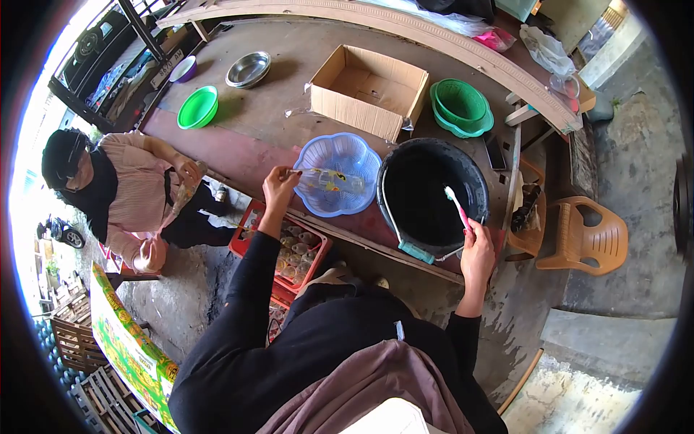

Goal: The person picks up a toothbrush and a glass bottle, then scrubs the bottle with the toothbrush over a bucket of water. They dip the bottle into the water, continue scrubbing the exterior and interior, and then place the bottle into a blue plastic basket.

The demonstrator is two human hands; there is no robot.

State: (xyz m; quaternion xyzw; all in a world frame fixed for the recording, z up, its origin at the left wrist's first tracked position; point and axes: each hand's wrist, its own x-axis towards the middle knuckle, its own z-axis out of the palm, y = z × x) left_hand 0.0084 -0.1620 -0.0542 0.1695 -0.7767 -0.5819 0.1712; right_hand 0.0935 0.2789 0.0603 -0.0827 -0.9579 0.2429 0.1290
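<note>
The left hand (278,186) is raised over the near edge of the surface (289,65). Its fingers (288,173) are closed around one end of a clear glass bottle (329,181), which lies roughly level and reaches out from the fingers across the bowl of a pale blue scalloped basket (340,155). The bottle bears a yellow and red label; whether it touches the basket cannot be told.

The right hand (477,253) is at the near rim of a black bucket (432,192). Its fingers (471,235) are shut on the lower handle of a toothbrush (457,206), pink and white, whose head points up and inward over the dark interior of the bucket. The bucket stands just beside the basket, to its right.

Farther back on the surface: an open cardboard box (369,90), stacked green baskets (461,107), a green bowl (198,107), a steel bowl (248,69).

Below the left forearm, a red crate (249,242) holds upright bottles. A second person (137,199) sits at the left of the view, well apart from both hands. An orange plastic chair (589,239) stands to the right.
</note>
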